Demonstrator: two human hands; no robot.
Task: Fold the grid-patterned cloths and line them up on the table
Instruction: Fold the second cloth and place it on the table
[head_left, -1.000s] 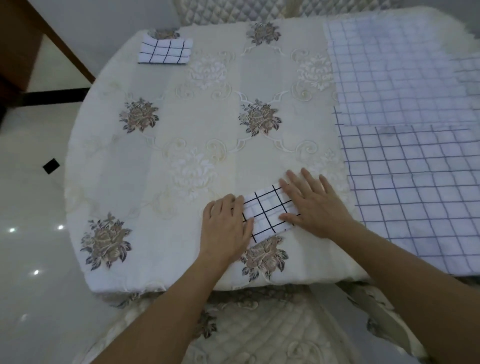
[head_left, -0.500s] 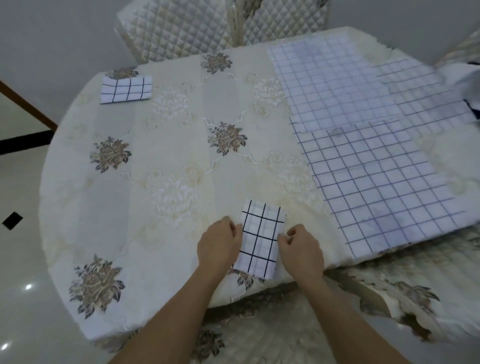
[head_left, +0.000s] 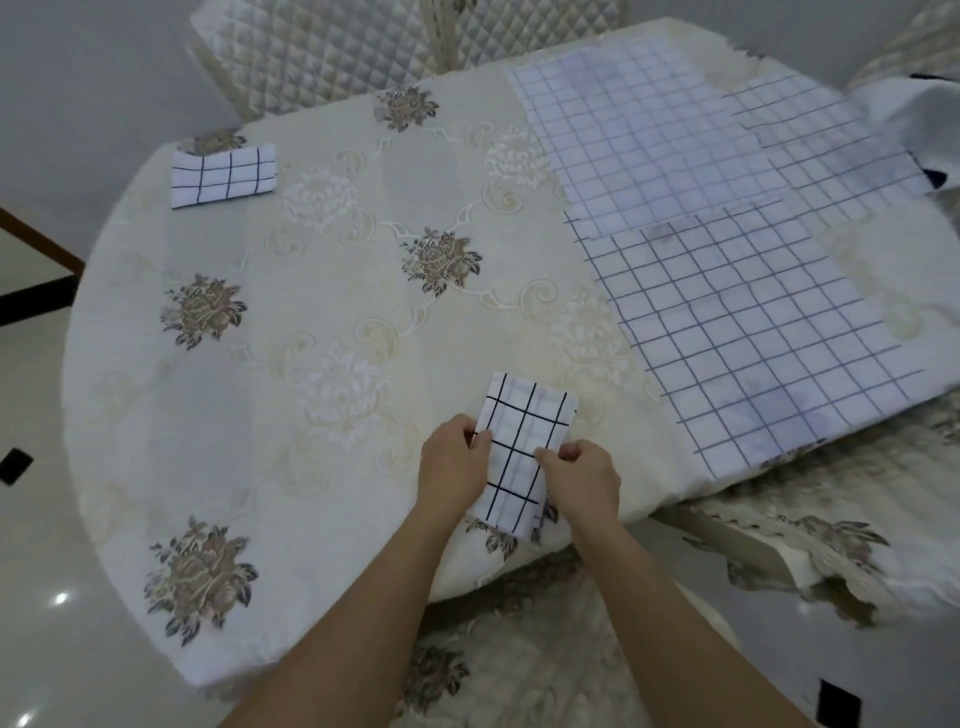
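folded cloth (head_left: 521, 441), side edges under curled fingers (head_left: 560, 454)

Both bare forearms reach in over the near edge of the desk (head_left: 322, 467), close together. The left hand (head_left: 451, 465) and right hand (head_left: 583, 486), fingers curled, pinch opposite long sides of the folded cloth (head_left: 522, 441).

Folded grid cloths x2: far cloth (head_left: 223, 175) by tabletop's far-left edge, near cloth (head_left: 519, 447) at near edge. Unfolded grid cloths x3, overlapping along right edge: (head_left: 623, 140), (head_left: 753, 332), (head_left: 831, 140). Hands x2: left hand (head_left: 452, 467), right hand (head_left: 582, 483). Table (head_left: 311, 415) x1. Quilted chair backs (head_left: 322, 57) past far edge: 2 clear.
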